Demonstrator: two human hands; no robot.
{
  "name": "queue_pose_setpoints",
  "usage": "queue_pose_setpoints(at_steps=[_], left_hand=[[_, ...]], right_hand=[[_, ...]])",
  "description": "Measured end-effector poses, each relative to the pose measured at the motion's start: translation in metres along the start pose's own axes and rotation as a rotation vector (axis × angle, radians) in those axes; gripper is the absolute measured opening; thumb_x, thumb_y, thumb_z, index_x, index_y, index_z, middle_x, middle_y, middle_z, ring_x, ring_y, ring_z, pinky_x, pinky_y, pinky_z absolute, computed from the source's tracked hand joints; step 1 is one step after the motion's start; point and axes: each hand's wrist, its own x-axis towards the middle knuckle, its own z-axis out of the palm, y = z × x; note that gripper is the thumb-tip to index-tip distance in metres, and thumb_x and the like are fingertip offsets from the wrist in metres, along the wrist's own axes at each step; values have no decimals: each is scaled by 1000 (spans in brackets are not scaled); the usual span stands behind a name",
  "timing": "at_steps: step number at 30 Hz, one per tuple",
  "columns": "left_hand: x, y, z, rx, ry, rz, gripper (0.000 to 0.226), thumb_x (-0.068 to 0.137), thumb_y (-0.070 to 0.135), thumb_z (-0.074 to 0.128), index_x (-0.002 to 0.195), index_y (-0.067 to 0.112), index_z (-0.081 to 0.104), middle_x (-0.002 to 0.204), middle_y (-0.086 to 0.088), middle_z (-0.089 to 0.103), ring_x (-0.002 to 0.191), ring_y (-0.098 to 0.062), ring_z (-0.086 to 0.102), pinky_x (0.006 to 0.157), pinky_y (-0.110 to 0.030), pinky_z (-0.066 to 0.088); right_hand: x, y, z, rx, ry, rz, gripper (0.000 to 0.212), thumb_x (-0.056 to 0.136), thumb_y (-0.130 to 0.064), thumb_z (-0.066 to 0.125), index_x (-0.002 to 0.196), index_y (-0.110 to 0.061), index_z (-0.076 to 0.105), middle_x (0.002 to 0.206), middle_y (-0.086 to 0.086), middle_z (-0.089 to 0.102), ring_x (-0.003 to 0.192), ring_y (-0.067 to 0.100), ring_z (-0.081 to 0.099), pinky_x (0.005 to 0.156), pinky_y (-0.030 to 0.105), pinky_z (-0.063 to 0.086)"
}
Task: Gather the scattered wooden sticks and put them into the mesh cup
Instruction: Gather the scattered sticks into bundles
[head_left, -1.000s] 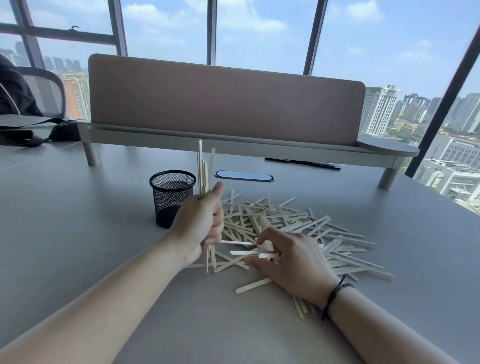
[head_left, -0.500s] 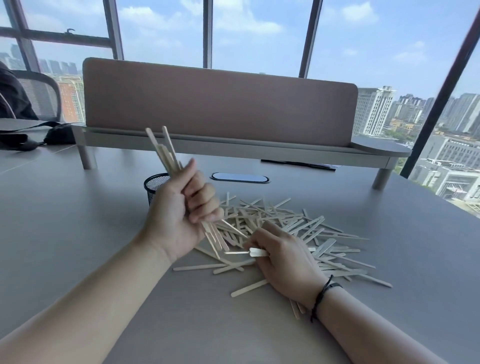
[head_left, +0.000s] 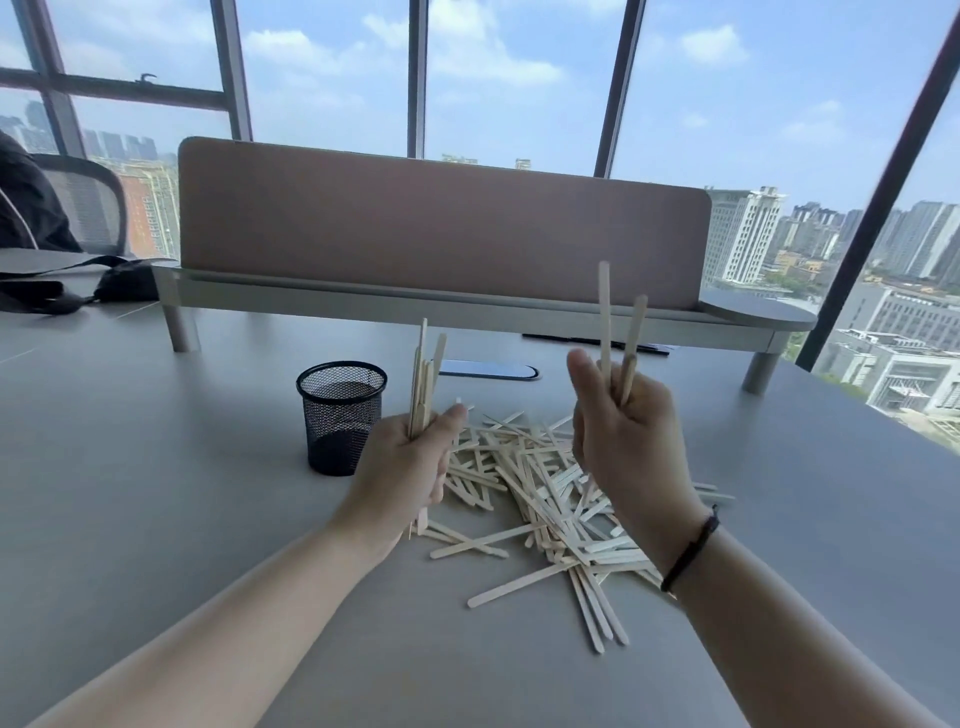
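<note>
At far left, a dark bag (head_left: 119, 283) lies on the grey worktop (head_left: 156, 493), with a mesh-backed chair (head_left: 85, 202) behind it. The black mesh cup (head_left: 341, 417) stands upright on the worktop, left of your hands; whether it holds any sticks cannot be told. Just right of the cup, your left hand (head_left: 410, 478) is raised, its fingers curled round a bundle of sticks (head_left: 426, 376) held nearly upright; the bundle's upper ends rise above the cup's rim and its lower ends show below the hand. Between and beneath your two hands, the scattered wooden sticks (head_left: 540, 493) lie in a loose, crossed pile on the worktop, with a few strays reaching toward you. Your right hand (head_left: 623, 447), wearing a dark wristband (head_left: 691, 551), is lifted above the pile; its fingers are curled and pinch two sticks (head_left: 618, 332) that point upward, slightly spread at their tops. Behind the pile, a dark oval cable port (head_left: 488, 370) sits flush in the worktop before a pink divider panel (head_left: 441, 223) on its raised shelf. Windows (head_left: 519, 78) show city buildings.
</note>
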Motion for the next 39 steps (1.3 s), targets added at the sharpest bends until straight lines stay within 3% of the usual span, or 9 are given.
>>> queue_pose_setpoints(at_steps=[4, 11, 16, 19, 22, 25, 29, 35, 39], left_hand=[[1, 3, -1, -48, 70, 18, 59, 102, 21, 55, 46, 24, 36, 44, 3, 25, 38, -13, 18, 42, -22, 18], [2, -11, -2, 144, 105, 99, 44, 94, 25, 63, 53, 19, 47, 47, -3, 41, 42, -17, 40, 45, -30, 37], [6, -17, -4, 130, 125, 154, 43, 82, 28, 62, 68, -9, 47, 51, -11, 41, 44, -19, 39, 43, -30, 37], [6, -19, -6, 158, 161, 171, 50, 87, 36, 68, 58, 0, 49, 46, -7, 40, 40, -20, 38, 44, -33, 34], [6, -18, -6, 121, 175, 151, 53, 92, 37, 69, 53, 9, 48, 48, -10, 38, 39, -20, 36, 43, -32, 32], [8, -13, -7, 61, 200, 122, 66, 93, 43, 67, 56, -1, 34, 46, -9, 32, 38, -17, 29, 43, -24, 24], [7, -1, -6, -104, 152, 32, 62, 96, 26, 64, 43, 23, 32, 41, 6, 24, 36, -12, 17, 43, -20, 17], [6, 1, -7, -143, 124, -35, 63, 96, 22, 62, 41, 24, 32, 44, 2, 21, 45, -14, 12, 46, -24, 11], [5, -9, -6, -27, 95, -31, 57, 94, 23, 67, 43, 21, 42, 42, -1, 33, 42, -17, 29, 47, -27, 26]], right_hand=[[11, -2, 30, 343, -64, 233, 50, 101, -36, 54, 58, -19, 34, 45, 0, 29, 39, 13, 21, 42, 24, 19], [-18, 24, 69, 152, -222, 146, 57, 97, -30, 62, 45, -13, 47, 39, -2, 39, 42, 20, 31, 45, 30, 24], [-25, 25, 68, 124, -232, 114, 54, 94, -31, 66, 45, -22, 46, 42, -3, 37, 48, 22, 32, 48, 36, 26], [-25, 33, 67, 100, -168, 165, 48, 82, -48, 70, 56, -25, 37, 50, 6, 34, 49, 21, 33, 47, 45, 28], [-26, 38, 66, 110, -199, 156, 45, 88, -40, 69, 57, -26, 39, 45, 7, 40, 39, 20, 40, 44, 39, 33], [-26, 39, 66, 132, -202, 143, 51, 87, -48, 65, 62, -17, 32, 50, 12, 36, 42, 20, 32, 45, 35, 29], [-22, 33, 60, 213, -152, 171, 64, 95, -43, 60, 65, 3, 28, 52, 12, 31, 45, 18, 26, 47, 32, 24], [-16, 21, 49, 366, -189, 326, 63, 97, -36, 60, 44, -24, 27, 43, -1, 23, 41, 15, 18, 44, 26, 18], [-26, 34, 54, 359, -244, 400, 55, 93, -36, 65, 49, -24, 33, 47, 1, 24, 46, 16, 19, 49, 33, 15]])
